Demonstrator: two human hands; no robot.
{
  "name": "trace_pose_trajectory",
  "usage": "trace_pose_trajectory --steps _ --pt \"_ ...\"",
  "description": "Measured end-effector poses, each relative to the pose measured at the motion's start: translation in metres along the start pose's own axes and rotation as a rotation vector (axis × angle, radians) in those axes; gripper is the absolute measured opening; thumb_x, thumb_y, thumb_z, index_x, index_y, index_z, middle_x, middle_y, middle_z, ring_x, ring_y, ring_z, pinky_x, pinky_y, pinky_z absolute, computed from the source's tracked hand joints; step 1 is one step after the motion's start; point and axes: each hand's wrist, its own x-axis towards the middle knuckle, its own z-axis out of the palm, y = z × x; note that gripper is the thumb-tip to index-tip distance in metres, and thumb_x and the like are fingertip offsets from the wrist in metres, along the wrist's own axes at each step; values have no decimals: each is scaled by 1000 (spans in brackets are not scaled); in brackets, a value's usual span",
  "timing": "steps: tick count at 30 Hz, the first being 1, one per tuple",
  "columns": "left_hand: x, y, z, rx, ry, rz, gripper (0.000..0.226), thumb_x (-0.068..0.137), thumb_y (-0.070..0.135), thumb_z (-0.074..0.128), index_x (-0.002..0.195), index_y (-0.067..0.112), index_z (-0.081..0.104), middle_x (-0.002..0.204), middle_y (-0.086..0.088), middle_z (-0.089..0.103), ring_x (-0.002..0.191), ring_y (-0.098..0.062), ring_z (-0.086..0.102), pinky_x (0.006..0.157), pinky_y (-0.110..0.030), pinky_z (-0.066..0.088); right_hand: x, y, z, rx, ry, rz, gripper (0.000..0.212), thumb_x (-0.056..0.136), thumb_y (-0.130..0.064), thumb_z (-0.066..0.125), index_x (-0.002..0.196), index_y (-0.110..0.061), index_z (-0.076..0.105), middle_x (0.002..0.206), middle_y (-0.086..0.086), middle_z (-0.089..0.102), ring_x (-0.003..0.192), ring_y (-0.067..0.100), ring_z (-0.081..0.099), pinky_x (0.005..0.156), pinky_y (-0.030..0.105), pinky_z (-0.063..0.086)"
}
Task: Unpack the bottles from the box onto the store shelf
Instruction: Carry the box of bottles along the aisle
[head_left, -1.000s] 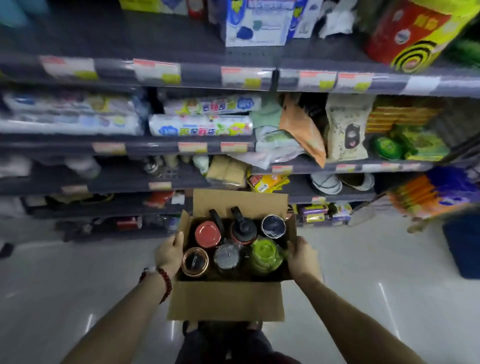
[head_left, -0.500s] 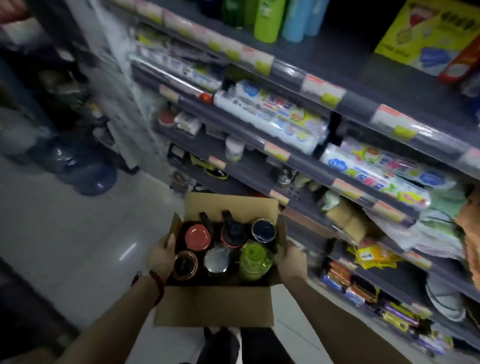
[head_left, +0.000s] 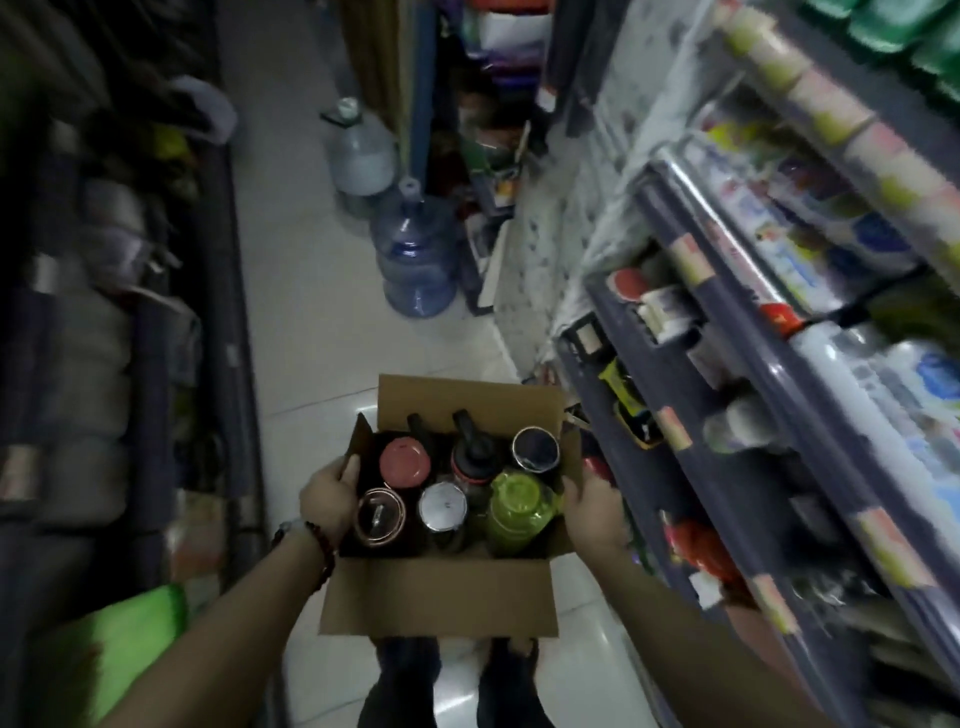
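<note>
Shelving has swung from ahead to the right; view now runs down the aisle, so carrying continues, no unpacking yet. Left hand (head_left: 328, 500) and right hand (head_left: 592, 506) clasp opposite walls of the open box (head_left: 439, 605). Six bottles (head_left: 517, 503) stand between the grips (all upright), store shelf (head_left: 737, 447) just beyond the right grip.

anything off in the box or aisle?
Nothing stands out. Six bottles stand upright in the open box, held level by the left hand and right hand. Two water jugs stand on the aisle floor; shelves too blurred to judge.
</note>
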Motion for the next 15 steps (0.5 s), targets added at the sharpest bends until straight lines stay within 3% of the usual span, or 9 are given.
trace_pose_trajectory --steps 4,9,13,15 --pt "42 -1 -25 -6 4 -84 32 99 31 45 111 11 67 107 -9 69 101 -26 61 84 -31 43 39 -37 48 19 -23 24 26 94 -17 53 102 5 64 95 24 67 93 38 64 71 34 43" --pt "120 -24 -32 -93 47 -144 30 98 21 49 113 2 66 100 -12 67 93 -24 60 79 -28 40 97 -70 116 55 -77 5 19 93 -15 55 93 2 62 88 25 67 83 39 64 63 31 37" --pt "185 -64 -18 -183 96 -248 27 96 27 52 111 10 67 98 -13 69 98 -31 64 91 -41 50 155 -80 170 81 -126 -86 19 93 -17 56 91 1 63 87 20 68 82 35 63 62 28 34" --pt "216 -90 -5 -234 140 -304 27 96 29 53 112 11 67 96 -11 67 97 -32 65 89 -43 51 188 -82 199 88 -141 -133 19 93 -17 58 95 0 65 89 19 69 83 33 64 62 27 35"
